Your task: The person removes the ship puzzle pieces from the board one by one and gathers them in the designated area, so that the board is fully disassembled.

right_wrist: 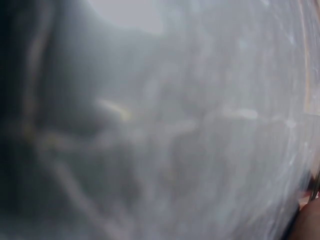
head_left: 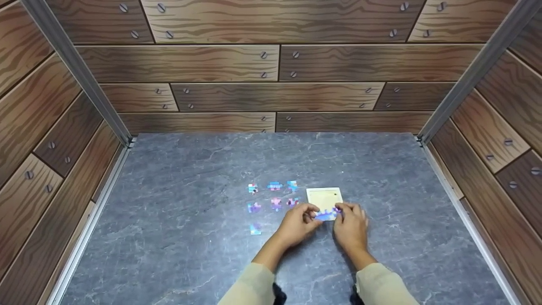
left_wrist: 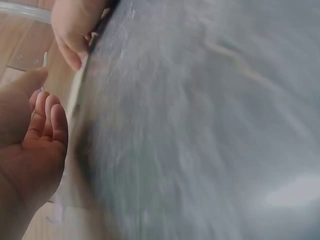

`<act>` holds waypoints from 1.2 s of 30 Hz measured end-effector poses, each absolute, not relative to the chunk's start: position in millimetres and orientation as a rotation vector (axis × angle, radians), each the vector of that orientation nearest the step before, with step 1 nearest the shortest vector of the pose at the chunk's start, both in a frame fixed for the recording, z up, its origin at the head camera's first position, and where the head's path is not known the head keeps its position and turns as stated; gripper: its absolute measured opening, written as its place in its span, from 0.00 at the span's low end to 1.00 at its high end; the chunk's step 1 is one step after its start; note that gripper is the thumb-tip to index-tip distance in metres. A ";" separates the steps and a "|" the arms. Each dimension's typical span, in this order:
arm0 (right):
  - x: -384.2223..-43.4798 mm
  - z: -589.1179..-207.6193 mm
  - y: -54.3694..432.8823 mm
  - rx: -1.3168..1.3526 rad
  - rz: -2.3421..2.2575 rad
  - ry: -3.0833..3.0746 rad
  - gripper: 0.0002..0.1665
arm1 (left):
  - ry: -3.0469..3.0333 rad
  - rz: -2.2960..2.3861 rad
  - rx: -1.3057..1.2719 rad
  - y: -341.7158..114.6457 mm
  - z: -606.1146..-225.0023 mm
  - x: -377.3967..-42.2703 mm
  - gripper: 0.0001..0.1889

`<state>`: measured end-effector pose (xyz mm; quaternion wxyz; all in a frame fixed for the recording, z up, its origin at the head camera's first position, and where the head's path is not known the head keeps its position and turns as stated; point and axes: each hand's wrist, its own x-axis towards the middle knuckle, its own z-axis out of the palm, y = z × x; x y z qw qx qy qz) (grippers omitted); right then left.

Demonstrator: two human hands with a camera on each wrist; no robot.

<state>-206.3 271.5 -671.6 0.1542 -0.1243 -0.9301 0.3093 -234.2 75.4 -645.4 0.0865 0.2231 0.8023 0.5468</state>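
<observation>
A shallow cream puzzle tray [head_left: 324, 196] lies on the table under both hands. Blue-purple jigsaw pieces [head_left: 325, 215] show along its near side, between the fingertips. My left hand [head_left: 296, 224] is at the tray's near left; its thumb and index finger pinch a puzzle piece, seen edge-on as a thin pale sliver [left_wrist: 45, 59] in the left wrist view. At the near right corner, my right hand [head_left: 352, 226] has thumb and index finger about a small purple piece, with the thumb against the tray edge [left_wrist: 76, 90]. Fingers partly cover these pieces.
Left of the tray, several loose jigsaw pieces lie spaced in rough rows, among them a pink one [head_left: 276, 203] and a pale blue one [head_left: 255, 229]. Wood-patterned walls [head_left: 279, 63] enclose the grey marbled table [head_left: 190, 254]. The right wrist view shows mostly blurred tabletop.
</observation>
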 end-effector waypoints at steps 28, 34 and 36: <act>-204.3 -670.1 268.2 -0.355 0.869 -2.654 0.19 | 2.814 0.952 0.715 -46.8 -632.7 -231.4 0.13; -203.9 -669.8 269.2 -0.364 0.878 -2.671 0.19 | 2.831 0.887 0.742 -41.1 -636.3 -229.7 0.13; -203.7 -670.2 269.8 -0.370 0.871 -2.679 0.19 | 2.835 0.876 0.736 -40.1 -637.0 -229.1 0.14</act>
